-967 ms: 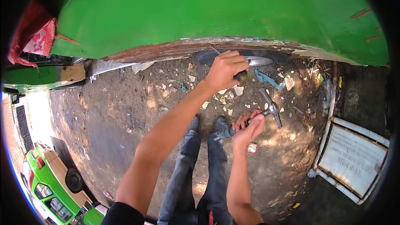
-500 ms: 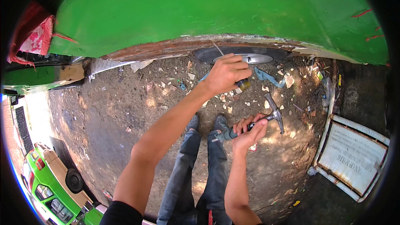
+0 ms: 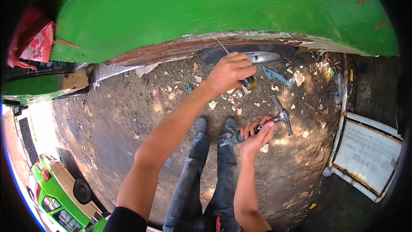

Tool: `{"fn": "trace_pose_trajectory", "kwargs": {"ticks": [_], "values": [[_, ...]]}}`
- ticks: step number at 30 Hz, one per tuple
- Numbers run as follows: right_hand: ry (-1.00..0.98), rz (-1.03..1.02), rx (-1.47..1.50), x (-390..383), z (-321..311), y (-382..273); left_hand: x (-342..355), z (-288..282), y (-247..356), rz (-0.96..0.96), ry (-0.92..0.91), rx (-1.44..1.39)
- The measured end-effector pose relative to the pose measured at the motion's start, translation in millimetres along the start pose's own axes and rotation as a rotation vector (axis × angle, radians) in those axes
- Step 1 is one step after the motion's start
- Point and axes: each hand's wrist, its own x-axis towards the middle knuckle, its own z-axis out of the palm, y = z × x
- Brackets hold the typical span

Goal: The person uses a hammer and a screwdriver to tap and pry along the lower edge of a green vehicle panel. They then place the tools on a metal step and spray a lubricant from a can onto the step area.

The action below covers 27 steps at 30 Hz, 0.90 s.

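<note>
My left hand (image 3: pixel 231 72) is closed around a screwdriver (image 3: pixel 249 83) with a black and yellow handle. Its thin metal shaft points up and to the left, and the tip meets the peeling, rust-brown lower edge (image 3: pixel 171 48) of a large green vehicle panel (image 3: pixel 214 4). Lower and to the right, my right hand (image 3: pixel 257 136) grips a hammer (image 3: pixel 283 116) by its wrapped grey-green handle. The steel hammer head stands clear of the screwdriver, with bare air between them. A wheel (image 3: pixel 262 56) shows partly beneath the panel, behind my left hand.
Paint flakes and a blue cloth strip (image 3: pixel 279 77) litter the dirt ground below the panel. A white framed sign (image 3: pixel 367 154) lies at the right. Red cloth (image 3: pixel 37 45) hangs at the upper left; another green vehicle (image 3: pixel 60 199) stands lower left. My shoes (image 3: pixel 201 125) are below my hands.
The view has shifted slightly. Both hands keep their grips, and the screwdriver tip stays at the panel's lower edge. The hammer has hardly moved.
</note>
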Motion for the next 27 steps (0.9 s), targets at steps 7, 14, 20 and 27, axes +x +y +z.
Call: {"fn": "trace_pose_trajectory", "kwargs": {"ticks": [7, 14, 20, 27], "values": [[-0.085, -0.065, -0.050, 6, -2, 25, 9, 1, 0, 0.018, 0.026, -0.035], [-0.100, -0.168, -0.034, 6, 3, 32, 2, 3, 0, 0.032, 0.013, 0.014], [0.000, -0.178, 0.039, 5, -4, 23, 2, 3, -1, 0.014, 0.009, 0.042], [-0.055, -0.065, -0.130, 5, 0, 32, 5, 4, 2, 0.005, 0.032, 0.032]]}}
